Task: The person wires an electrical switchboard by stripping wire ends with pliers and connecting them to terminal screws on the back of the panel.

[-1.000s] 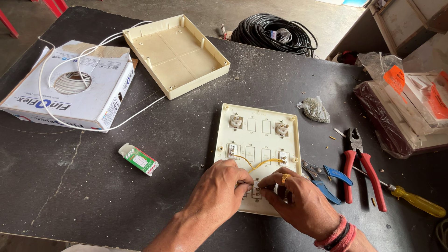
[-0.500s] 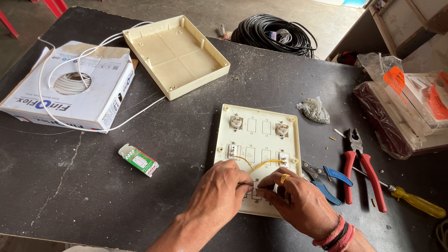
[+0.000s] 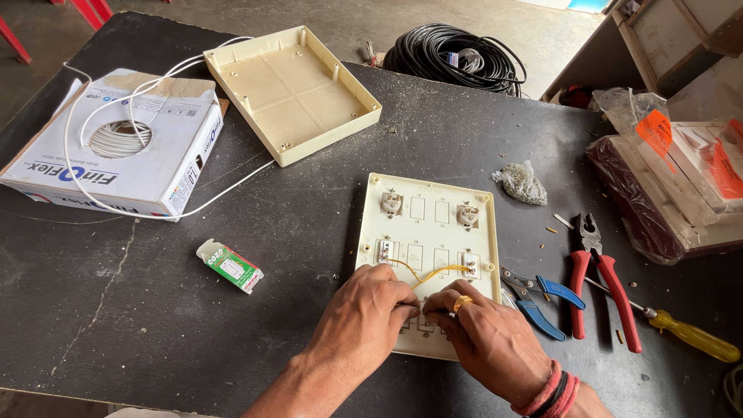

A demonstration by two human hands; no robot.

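A cream switch-board plate [image 3: 428,209] lies face down on the dark table, with sockets and switch modules set in it. A thin yellow wire [image 3: 433,272] loops between two modules in its middle row. My left hand [image 3: 364,310] and my right hand [image 3: 484,333] meet at the plate's near edge, fingertips pinched together on the yellow wire's end over the bottom row. What the fingertips touch underneath is hidden. A ring sits on a finger of my right hand, and thread bands wrap its wrist.
Right of the plate lie blue-handled cutters [image 3: 542,298], red-handled pliers [image 3: 600,279] and a yellow-handled screwdriver [image 3: 689,334]. A small bag of screws [image 3: 522,182], a cream back box [image 3: 292,93], a wire box [image 3: 116,143] with white wire, a green packet [image 3: 231,265], a black cable coil [image 3: 457,58], stacked packages [image 3: 681,178].
Both hands stay at the plate's near edge with only slight finger movement on the yellow wire. Nothing else has moved.
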